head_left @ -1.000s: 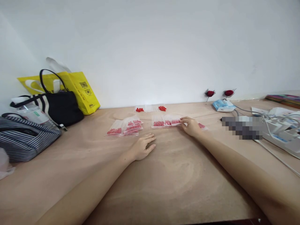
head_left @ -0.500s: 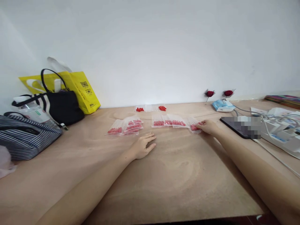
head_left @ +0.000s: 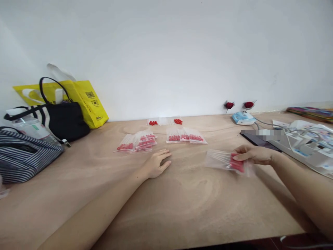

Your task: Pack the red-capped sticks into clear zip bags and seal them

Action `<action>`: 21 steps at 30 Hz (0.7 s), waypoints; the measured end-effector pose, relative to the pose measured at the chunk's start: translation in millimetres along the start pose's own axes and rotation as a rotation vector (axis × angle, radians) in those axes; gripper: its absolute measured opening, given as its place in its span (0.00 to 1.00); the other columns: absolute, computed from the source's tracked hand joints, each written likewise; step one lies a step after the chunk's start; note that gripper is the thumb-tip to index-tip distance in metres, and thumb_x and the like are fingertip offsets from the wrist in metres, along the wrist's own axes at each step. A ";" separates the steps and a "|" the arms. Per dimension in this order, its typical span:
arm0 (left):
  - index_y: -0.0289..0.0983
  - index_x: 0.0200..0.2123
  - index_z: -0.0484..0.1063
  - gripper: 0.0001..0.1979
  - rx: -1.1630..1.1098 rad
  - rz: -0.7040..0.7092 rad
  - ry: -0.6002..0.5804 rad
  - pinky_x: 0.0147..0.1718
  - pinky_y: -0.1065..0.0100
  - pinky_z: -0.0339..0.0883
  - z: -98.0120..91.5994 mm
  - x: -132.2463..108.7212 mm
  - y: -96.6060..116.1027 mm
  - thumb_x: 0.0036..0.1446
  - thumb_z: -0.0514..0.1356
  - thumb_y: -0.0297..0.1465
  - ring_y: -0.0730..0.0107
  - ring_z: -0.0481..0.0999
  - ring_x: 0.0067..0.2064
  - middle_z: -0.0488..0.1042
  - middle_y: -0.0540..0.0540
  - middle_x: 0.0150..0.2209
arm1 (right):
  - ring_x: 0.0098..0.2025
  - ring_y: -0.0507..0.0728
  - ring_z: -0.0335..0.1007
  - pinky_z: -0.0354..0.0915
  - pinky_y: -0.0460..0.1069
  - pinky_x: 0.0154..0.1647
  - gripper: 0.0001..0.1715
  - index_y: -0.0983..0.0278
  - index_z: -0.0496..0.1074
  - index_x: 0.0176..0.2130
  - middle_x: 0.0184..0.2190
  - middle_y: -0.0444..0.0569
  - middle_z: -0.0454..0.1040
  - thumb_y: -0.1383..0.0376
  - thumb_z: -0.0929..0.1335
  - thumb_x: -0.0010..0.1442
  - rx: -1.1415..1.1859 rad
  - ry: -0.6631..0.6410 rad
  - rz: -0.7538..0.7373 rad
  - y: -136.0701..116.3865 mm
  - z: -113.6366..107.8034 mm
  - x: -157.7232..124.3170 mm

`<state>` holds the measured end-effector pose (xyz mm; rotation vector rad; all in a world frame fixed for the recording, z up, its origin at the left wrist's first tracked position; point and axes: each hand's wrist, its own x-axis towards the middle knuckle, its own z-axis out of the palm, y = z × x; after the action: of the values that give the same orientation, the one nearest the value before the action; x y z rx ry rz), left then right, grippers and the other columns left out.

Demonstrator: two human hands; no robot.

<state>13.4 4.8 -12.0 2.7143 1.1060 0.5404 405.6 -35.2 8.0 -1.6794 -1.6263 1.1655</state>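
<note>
My right hand [head_left: 251, 155] pinches clear zip bags [head_left: 218, 158] of small red pieces, lifted off the tabletop to the right of the middle; several parallel edges suggest a stack. My left hand [head_left: 158, 165] lies flat on the wood with fingers spread, holding nothing. Just beyond it, a group of overlapping zip bags [head_left: 144, 142] with red oblong pieces rests on the table. Farther right lies a row of similar bags [head_left: 185, 136]. Against the wall are two more small bags, a left one [head_left: 153, 123] and a right one [head_left: 178, 121], each with red pieces.
On the left stand a yellow bag [head_left: 93, 107], a black handbag [head_left: 69, 121] and a striped pouch [head_left: 33, 158]. On the right are a blue-white packet [head_left: 244, 118], a dark phone-like device [head_left: 256, 141], white power strips with cables [head_left: 301, 144] and two red roses [head_left: 249, 105].
My right hand has picked up the bags from the right end of the row and drawn them right and nearer me. My left hand stays in place; the view shifts slightly.
</note>
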 end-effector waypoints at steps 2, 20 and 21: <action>0.35 0.49 0.66 0.18 0.004 0.001 0.033 0.53 0.57 0.59 0.4 -0.5 0.6 0.57 0.51 0.35 0.60 0.62 0.55 0.64 0.40 0.53 | 0.23 0.50 0.68 0.64 0.43 0.20 0.14 0.66 0.71 0.26 0.26 0.49 0.74 0.58 0.72 0.41 0.207 -0.219 0.072 -17.1 25.6 7.6; 0.36 0.39 0.71 0.09 0.063 0.374 0.296 0.37 0.70 0.70 -4.2 -6.1 -4.8 0.56 0.53 0.28 0.69 0.74 0.39 0.74 0.43 0.38 | 0.30 0.47 0.67 0.69 0.47 0.32 0.34 0.59 0.57 0.46 0.45 0.48 0.62 0.69 0.72 0.40 0.507 -0.064 -0.323 -67.5 156.4 46.2; 0.36 0.38 0.71 0.09 0.084 0.394 0.307 0.36 0.70 0.70 -3.3 -6.3 -5.5 0.56 0.52 0.28 0.70 0.74 0.38 0.74 0.44 0.37 | 0.31 0.47 0.66 0.68 0.47 0.33 0.33 0.59 0.57 0.46 0.46 0.49 0.60 0.69 0.71 0.41 0.401 -0.073 -0.436 -60.8 152.4 44.0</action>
<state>4.4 4.3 -12.3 3.0108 0.6520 1.0164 240.4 -13.3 -25.5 -0.9847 -1.5669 1.2312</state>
